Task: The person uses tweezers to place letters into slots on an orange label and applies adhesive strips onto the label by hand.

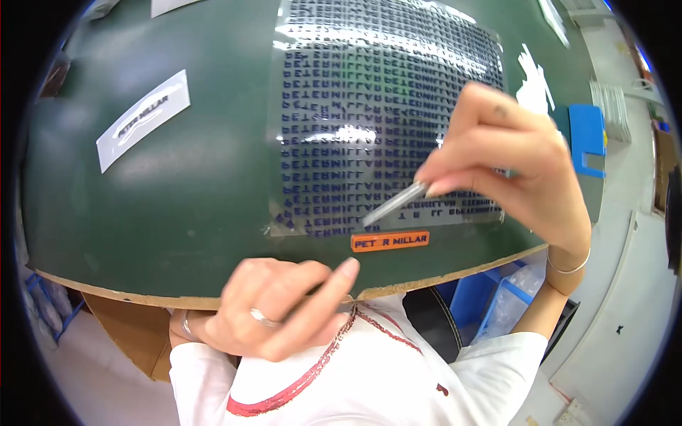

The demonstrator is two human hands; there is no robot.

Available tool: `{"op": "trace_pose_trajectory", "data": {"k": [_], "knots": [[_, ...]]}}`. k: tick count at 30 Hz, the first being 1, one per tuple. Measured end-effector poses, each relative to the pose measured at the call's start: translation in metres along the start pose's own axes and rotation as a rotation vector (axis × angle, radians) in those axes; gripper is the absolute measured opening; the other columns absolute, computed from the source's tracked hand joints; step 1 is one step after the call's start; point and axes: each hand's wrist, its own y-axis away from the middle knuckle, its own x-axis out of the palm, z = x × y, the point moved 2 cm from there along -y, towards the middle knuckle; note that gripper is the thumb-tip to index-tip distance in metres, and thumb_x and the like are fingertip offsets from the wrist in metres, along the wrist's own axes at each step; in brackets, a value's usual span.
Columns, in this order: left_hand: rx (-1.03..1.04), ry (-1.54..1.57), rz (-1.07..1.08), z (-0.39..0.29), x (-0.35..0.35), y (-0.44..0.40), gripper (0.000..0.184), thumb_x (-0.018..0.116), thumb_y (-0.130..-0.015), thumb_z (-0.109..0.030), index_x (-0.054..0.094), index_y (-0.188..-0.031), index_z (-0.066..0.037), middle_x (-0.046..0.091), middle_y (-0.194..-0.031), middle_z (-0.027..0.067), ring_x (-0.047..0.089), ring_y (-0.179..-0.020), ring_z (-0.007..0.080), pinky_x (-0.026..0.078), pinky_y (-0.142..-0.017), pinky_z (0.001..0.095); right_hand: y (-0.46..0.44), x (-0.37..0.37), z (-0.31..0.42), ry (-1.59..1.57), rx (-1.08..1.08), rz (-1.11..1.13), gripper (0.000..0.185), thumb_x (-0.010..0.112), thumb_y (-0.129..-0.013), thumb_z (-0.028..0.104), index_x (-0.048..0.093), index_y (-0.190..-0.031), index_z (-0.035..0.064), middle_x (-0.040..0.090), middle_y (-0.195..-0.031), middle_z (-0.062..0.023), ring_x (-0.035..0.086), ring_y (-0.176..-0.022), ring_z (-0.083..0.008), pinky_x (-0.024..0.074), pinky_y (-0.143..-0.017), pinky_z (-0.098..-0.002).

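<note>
Orange plate (390,241): it lies on the green table (177,227), near the front edge and just beyond my left index fingertip. It reads "PET R MILLAR", with a gap between the T and the R. I judge the step in hand to be picking up or placing the missing letter.

My right hand (508,160) is clamped, thumb and fingers together, on the tweezers (394,204). Their tip points at the lower edge of the clear letter sheet (334,153), just above the plate; I cannot tell whether it touches the sheet or carries a letter. My left hand (284,309) is empty, fingers loosely curled and apart, index extended.

The next move seems to call for a single E, turned to read with its neighbours, aligned to their baseline and centred in the gap. Steady the plate with the left fingertip; a nudge could disturb the spacing.
</note>
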Motion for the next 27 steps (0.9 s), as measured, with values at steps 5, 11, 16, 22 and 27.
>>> {"op": "trace_pose_trajectory", "data": {"k": [5,11,16,22,27], "knots": [[-0.113,-0.073,0.076,-0.002,0.005,0.001,0.033,0.068,-0.081,-0.026,0.073,-0.11,-0.01,0.051,-0.088,0.0011,0.041,-0.063,0.0131,0.036,-0.053,0.0269,0.03,0.01,0.001,-0.118,0.106,0.094,0.012,0.074,-0.072,0.006,0.071,-0.082,0.0011,0.053,-0.074,-0.0056,0.057,-0.069,-0.018,0.0446,-0.057,-0.0275],[-0.065,-0.208,0.127,-0.007,0.007,-0.003,0.033,0.067,-0.084,-0.033,0.073,-0.112,-0.017,0.047,-0.09,0.0003,0.04,-0.064,0.0129,0.034,-0.054,0.027,0.035,0.015,0.001,-0.084,0.102,0.079,0.01,0.073,-0.073,0.007,0.07,-0.081,0.0012,0.051,-0.074,-0.0061,0.057,-0.068,-0.0183,0.0444,-0.057,-0.0276],[-0.004,-0.295,0.166,-0.011,0.011,-0.004,0.032,0.061,-0.089,-0.039,0.071,-0.116,-0.023,0.045,-0.094,0.0001,0.039,-0.065,0.0127,0.033,-0.055,0.027,0.044,0.012,0.001,-0.052,0.131,0.054,0.01,0.073,-0.073,0.006,0.07,-0.082,0.001,0.05,-0.074,-0.0062,0.056,-0.068,-0.0182,0.0446,-0.057,-0.0285],[0.054,-0.382,0.204,-0.014,0.017,-0.002,0.032,0.055,-0.094,-0.043,0.069,-0.118,-0.028,0.045,-0.096,0.0002,0.038,-0.065,0.013,0.033,-0.055,0.0271,0.064,0.022,0.016,0.022,0.246,-0.039,0.013,0.074,-0.072,0.005,0.069,-0.083,0.0009,0.05,-0.075,-0.0068,0.056,-0.069,-0.0193,0.0452,-0.058,-0.0285],[0.075,-0.394,0.179,-0.015,0.02,-0.004,0.038,0.056,-0.092,-0.047,0.071,-0.117,-0.023,0.044,-0.094,0.0009,0.039,-0.066,0.0141,0.033,-0.056,0.0285,0.087,0.031,0.041,0.157,0.313,-0.24,0.015,0.075,-0.07,0.001,0.069,-0.084,0.0008,0.052,-0.077,-0.0065,0.057,-0.071,-0.0183,0.045,-0.06,-0.0278]]}}
